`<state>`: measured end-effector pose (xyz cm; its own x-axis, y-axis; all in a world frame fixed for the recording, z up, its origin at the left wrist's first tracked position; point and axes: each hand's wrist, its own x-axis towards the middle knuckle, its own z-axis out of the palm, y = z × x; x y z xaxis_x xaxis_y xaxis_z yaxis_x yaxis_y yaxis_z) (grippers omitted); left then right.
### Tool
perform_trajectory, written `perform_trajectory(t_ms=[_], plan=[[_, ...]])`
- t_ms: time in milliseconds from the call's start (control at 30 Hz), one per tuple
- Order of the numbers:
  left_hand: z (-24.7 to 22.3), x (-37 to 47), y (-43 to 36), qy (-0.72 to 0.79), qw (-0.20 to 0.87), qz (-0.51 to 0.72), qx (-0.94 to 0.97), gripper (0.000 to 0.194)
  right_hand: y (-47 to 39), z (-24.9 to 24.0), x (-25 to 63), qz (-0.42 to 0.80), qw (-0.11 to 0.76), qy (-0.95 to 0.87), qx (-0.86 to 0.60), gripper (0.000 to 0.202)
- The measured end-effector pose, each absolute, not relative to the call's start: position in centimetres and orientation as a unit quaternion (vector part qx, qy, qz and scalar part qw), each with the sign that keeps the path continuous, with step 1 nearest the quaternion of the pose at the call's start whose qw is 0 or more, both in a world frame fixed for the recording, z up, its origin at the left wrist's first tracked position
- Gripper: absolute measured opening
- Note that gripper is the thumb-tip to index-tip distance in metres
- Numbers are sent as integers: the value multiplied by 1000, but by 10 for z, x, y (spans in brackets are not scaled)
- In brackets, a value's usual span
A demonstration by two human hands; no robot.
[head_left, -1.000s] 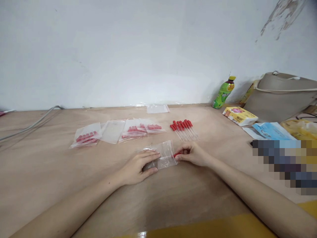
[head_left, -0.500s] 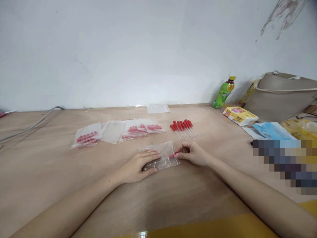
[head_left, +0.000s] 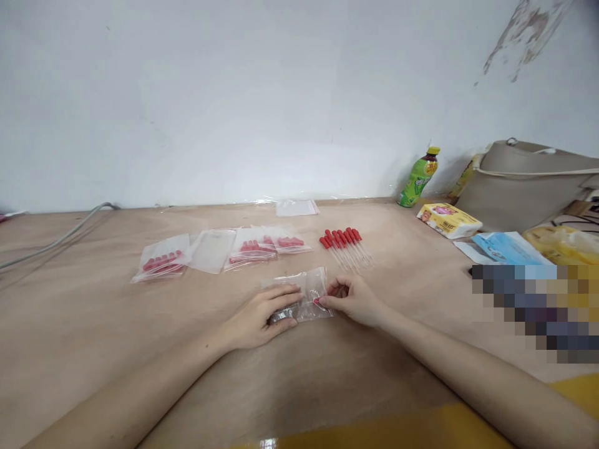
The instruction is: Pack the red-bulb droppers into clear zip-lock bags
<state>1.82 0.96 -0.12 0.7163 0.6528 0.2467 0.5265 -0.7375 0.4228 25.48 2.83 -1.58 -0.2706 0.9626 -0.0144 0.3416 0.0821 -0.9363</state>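
Both hands work well apart from the far edge of the smooth tan surface (head_left: 196,386); a pile of slim clear droppers with red rounded bulbs (head_left: 344,246), overlapping and not countable, lies just beyond the right hand (head_left: 358,302). One clear, creased plastic bag (head_left: 309,287) lies under the left hand (head_left: 257,317), its fingers extended. Right thumb and fingertips grip one red dropper bulb (head_left: 317,301) at the bag's right end. Toward the left edge, at least three translucent bags (head_left: 163,257) show red contents.

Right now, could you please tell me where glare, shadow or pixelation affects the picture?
Head view: small glints on the clear bag under the left hand; head view: soft shadow on the tabletop between the forearms; head view: coarse pixel blocks hide a patch at right.
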Motion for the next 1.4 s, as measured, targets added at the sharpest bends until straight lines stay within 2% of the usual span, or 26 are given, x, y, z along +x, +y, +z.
perform_trajectory(t_ms=[167,367,467,600,800,867,1000,1100,1267,1400], plan=[[-2,18,7,366,128,218,896,41,26,-2,255,506,380,-583,-509,27],[-4,12,10,338,133,202,909,37,25,-1,260,504,391,-559,-530,27],[-4,11,10,334,135,200,911,38,26,-2,264,518,355,-587,-511,30],[-4,11,10,338,146,198,909,37,29,-2,272,519,249,-653,-493,33],[-6,5,14,334,169,180,910,34,35,-6,286,411,172,-723,-528,46],[-5,3,16,329,176,167,913,34,43,-3,291,363,195,-733,-541,42],[-4,2,17,329,179,151,915,33,72,11,297,203,293,-704,-615,23],[-5,3,15,340,167,156,912,33,95,17,289,119,287,-686,-658,18],[-4,4,13,346,156,152,913,32,120,12,266,68,234,-684,-687,18],[-2,4,14,342,159,154,913,32,129,11,258,113,223,-657,-711,15]])
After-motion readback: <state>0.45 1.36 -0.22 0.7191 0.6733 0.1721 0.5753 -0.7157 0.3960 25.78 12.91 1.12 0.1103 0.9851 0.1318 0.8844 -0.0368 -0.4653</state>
